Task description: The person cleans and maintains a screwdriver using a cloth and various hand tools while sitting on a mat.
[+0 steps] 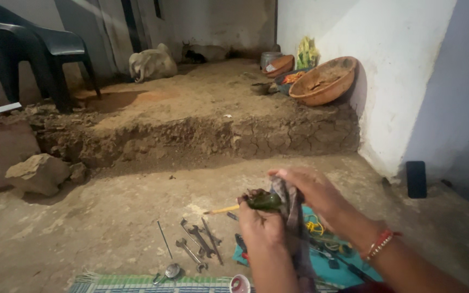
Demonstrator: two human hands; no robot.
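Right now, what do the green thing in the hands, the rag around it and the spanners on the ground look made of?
Green thing: glossy, probably hard plastic, going by its sheen. Rag: soft woven cloth, striped and limp, draped over the right hand. Spanners: bare grey metal, dull finish with faint glints.

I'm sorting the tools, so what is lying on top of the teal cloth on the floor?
On the teal cloth lie a coil of yellow cord and some dark small tools that I cannot identify. The left hand, right hand and grey rag cover much of it.
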